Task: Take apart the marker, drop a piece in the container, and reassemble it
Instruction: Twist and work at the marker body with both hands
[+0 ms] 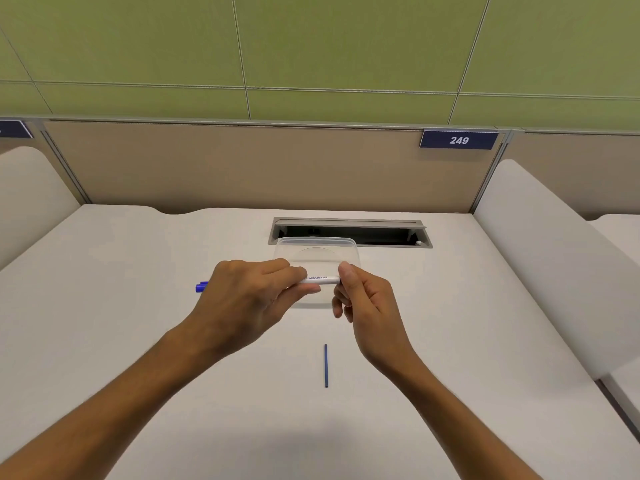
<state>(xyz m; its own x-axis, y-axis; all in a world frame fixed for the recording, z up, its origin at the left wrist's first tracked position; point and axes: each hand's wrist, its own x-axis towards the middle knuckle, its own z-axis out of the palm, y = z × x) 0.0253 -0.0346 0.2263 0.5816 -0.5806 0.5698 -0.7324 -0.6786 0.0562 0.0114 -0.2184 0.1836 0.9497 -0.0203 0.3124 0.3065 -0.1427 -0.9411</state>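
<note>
My left hand (242, 299) grips a white marker (320, 279) held level over the desk, its blue cap (201, 286) sticking out past the left side of the hand. My right hand (360, 299) pinches the marker's right end with thumb and fingertips; what sits at that end is hidden. A clear shallow plastic container (317, 245) rests on the desk just behind and under the hands. A thin dark blue rod (326, 365), the ink core, lies alone on the desk nearer to me.
The white desk (138, 271) has a recessed cable slot (349, 232) behind the container. Beige partitions rise at the back with a blue sign reading 249 (459, 140). White curved dividers (540, 244) flank both sides.
</note>
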